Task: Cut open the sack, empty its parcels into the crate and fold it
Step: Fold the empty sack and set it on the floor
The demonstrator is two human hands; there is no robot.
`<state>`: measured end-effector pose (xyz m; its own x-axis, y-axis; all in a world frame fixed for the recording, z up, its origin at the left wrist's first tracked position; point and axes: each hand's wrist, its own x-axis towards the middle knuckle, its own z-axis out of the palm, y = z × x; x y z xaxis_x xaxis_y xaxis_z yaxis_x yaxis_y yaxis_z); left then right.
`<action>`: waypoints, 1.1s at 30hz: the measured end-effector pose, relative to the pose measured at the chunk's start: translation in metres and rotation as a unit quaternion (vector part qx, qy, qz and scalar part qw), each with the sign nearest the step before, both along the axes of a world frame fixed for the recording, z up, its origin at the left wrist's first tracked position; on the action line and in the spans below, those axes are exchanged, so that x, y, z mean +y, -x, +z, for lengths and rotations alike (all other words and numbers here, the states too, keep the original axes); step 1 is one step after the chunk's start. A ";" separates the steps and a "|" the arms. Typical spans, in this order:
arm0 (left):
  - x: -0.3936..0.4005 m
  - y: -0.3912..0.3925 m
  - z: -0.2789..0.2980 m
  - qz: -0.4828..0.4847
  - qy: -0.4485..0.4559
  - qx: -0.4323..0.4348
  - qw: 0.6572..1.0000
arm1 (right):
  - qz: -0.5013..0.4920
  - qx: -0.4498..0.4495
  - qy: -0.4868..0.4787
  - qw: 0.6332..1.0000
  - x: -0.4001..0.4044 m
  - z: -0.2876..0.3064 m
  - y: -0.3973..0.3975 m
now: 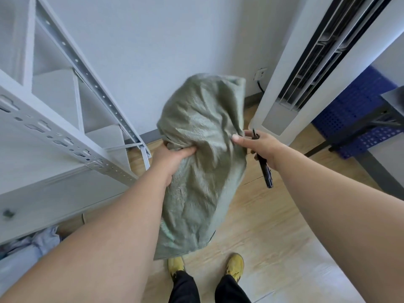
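Note:
A grey-green woven sack (203, 154) hangs in the air in front of me, bulging at the top and limp lower down. My left hand (172, 158) grips a bunch of its cloth on the left side. My right hand (260, 147) pinches the sack's right edge with thumb and forefinger while also holding a dark cutter (264, 169), whose handle points down and toward me. A blue perforated crate (354, 119) stands at the right, partly hidden behind a stand. No parcels are visible.
A grey metal shelf rack (65, 119) fills the left side. A tall white floor air conditioner (306, 68) stands at the right, close to the sack. A dark table leg (358, 138) crosses in front of the crate. My feet in yellow shoes (236, 265) stand on wood flooring.

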<state>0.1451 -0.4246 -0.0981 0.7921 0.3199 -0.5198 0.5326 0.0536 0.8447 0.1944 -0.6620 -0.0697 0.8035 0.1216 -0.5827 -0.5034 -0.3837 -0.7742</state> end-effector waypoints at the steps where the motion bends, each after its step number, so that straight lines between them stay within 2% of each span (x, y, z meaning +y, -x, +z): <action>1: 0.002 -0.001 0.001 0.026 0.009 -0.005 1.000 | 0.014 -0.002 0.009 1.000 -0.002 -0.001 0.003; 4: 0.006 -0.004 0.008 0.053 0.079 -0.001 0.995 | 0.056 0.018 -0.030 0.998 -0.001 -0.008 0.009; 7: 0.000 -0.007 0.017 -0.012 0.127 0.017 0.992 | 0.037 0.013 -0.082 0.996 0.015 -0.010 0.013; 10: -0.007 -0.009 0.024 -0.063 0.141 0.024 0.988 | 0.016 -0.015 -0.052 0.998 0.026 -0.010 0.007; 14: -0.006 -0.014 0.024 -0.112 0.189 0.043 0.975 | 0.012 0.042 -0.105 0.993 0.027 0.000 0.002; 17: 0.001 -0.014 0.019 -0.120 0.145 0.045 0.981 | -0.102 -0.005 -0.063 0.993 0.028 -0.002 0.001; 19: 0.007 -0.006 0.013 -0.164 0.117 0.049 0.978 | -0.175 -0.012 -0.072 0.982 0.029 -0.002 0.000; 21: 0.007 0.006 0.004 -0.222 0.106 0.070 0.967 | -0.202 -0.007 -0.087 0.975 0.029 -0.002 -0.003; 24: -0.007 0.021 -0.008 -0.278 0.066 0.102 0.953 | -0.177 0.028 -0.098 0.979 0.033 0.000 -0.004; 29: -0.011 0.022 -0.018 -0.234 0.034 0.105 0.966 | -0.084 0.134 -0.130 0.979 0.037 0.005 -0.003; 31: -0.012 0.022 -0.014 -0.255 0.029 0.107 0.961 | -0.085 0.138 -0.129 0.978 0.036 0.003 -0.003; 33: -0.013 0.022 -0.009 -0.243 -0.015 0.116 0.963 | -0.120 0.109 -0.104 0.981 0.031 0.003 -0.004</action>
<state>0.1229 -0.4379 -0.1069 0.7153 -0.0414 -0.6976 0.6635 -0.2729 0.6966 0.1986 -0.6311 -0.0669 0.6822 0.0793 -0.7269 -0.7225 -0.0795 -0.6868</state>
